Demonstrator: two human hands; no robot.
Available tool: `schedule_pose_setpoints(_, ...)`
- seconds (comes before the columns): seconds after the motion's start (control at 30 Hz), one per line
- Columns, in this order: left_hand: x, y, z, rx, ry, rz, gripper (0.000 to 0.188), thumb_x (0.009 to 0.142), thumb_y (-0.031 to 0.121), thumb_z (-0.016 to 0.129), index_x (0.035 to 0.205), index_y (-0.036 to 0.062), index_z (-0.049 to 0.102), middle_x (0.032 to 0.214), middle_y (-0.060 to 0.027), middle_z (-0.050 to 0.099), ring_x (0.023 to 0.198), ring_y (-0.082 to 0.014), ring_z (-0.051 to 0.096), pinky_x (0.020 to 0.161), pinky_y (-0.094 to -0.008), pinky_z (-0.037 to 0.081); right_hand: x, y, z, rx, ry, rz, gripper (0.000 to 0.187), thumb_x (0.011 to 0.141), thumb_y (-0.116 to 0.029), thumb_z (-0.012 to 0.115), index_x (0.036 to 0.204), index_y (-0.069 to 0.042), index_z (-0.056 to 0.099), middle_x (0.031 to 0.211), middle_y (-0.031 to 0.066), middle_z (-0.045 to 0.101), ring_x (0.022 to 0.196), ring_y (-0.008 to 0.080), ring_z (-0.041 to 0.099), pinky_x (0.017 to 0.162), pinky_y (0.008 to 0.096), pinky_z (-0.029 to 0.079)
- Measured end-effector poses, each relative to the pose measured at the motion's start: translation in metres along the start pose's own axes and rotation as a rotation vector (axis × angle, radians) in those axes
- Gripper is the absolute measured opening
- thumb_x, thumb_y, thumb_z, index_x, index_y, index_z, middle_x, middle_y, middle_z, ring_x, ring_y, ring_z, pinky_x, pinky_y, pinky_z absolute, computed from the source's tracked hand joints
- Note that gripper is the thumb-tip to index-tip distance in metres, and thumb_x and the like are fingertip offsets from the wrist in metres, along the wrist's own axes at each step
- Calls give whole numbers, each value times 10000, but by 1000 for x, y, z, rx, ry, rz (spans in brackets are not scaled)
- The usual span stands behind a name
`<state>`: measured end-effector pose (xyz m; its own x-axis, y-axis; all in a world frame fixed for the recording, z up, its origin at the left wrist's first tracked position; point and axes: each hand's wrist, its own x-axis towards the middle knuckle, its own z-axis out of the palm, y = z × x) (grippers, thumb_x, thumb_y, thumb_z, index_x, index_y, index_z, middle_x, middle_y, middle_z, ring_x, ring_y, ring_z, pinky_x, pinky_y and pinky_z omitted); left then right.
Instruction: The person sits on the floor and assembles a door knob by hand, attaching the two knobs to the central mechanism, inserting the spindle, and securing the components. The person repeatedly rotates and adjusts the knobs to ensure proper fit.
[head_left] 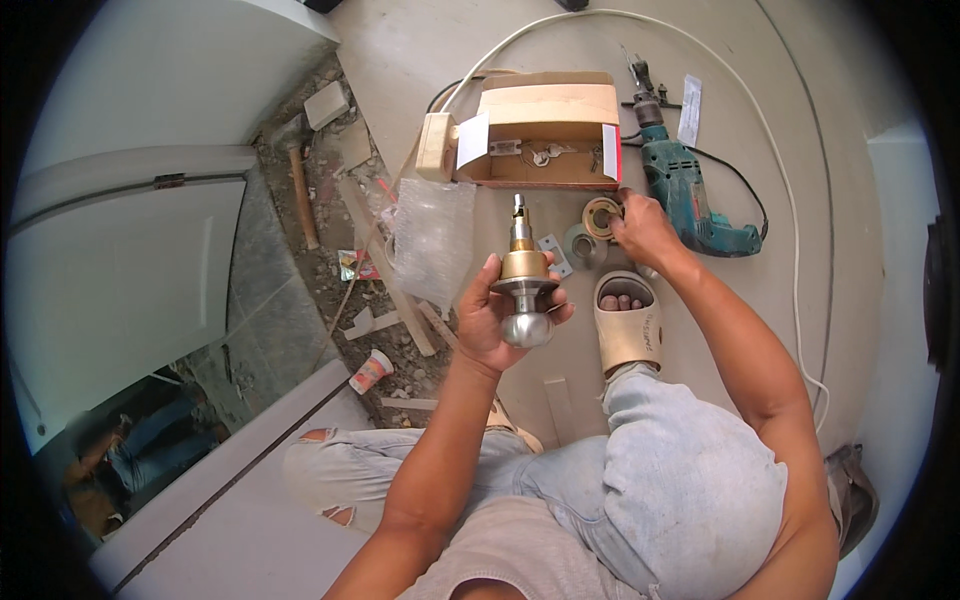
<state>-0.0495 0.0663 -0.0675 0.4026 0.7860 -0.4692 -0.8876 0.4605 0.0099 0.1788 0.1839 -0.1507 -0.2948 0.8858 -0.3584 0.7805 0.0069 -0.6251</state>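
A door knob [526,328] with a round steel ball, a brass collar and a metal spindle pointing away from me rests in my left hand [487,325], its fingers wrapped around the knob from below. To the right, my right hand [646,232] reaches down to the floor, with its fingers closed on the edge of a brass ring [589,217]. Beside that ring lie a grey metal ring [574,248] and a small plate with holes [551,252]. An open cardboard box [550,95] stands just beyond, with keys [543,155] inside.
A teal power drill [680,185] lies right of the box, near a looping white cable [780,160]. Bubble wrap [430,235] lies left of the knob. Further left are a hammer [303,195], wood strips, rubble, a paper cup [371,371] and a white door panel [120,270].
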Motion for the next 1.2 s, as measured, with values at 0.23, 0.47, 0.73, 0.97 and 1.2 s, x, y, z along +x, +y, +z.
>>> schedule_pose_setpoints(0.23,1,2,-1,86,79,201,561,1002,455,562,1368,31,516,1272,-151,635,1290,-339,557,1127,-542,403,-29,-46,-35,317,-165,-69,447,902,-215,679,1233,66,576,1004,218,686,958,290,681,887,395,530)
schedule_pose_setpoints(0.47,5,0,6,343,175,366,497,1004,407,591,1367,71,539,1349,-93,604,1305,-251,540,1095,-463,440,-63,-87,-39,641,-437,-211,664,808,-409,803,1270,6,565,1112,161,666,980,250,663,887,389,526)
schedule_pose_setpoints(0.73,0,8,6,310,52,325,521,1033,443,522,1371,47,512,1358,-112,593,1270,-261,563,1084,-460,453,-67,-102,-26,756,-315,-232,653,781,-298,834,1287,-15,533,1057,170,661,929,269,677,836,364,536)
schedule_pose_setpoints(0.97,5,8,9,29,54,334,513,1052,443,474,1367,42,528,1360,-144,592,1263,-295,566,1099,-488,443,-64,-115,-35,572,-94,-458,612,782,-263,830,1264,-35,530,1023,167,662,860,272,692,763,369,555)
schedule_pose_setpoints(1.2,6,5,-1,-69,101,315,473,1038,424,515,1346,67,550,1336,-128,611,1249,-292,575,1079,-492,458,-59,-112,-22,323,155,-596,604,766,-378,834,1150,-18,541,953,173,671,805,319,706,691,403,563)
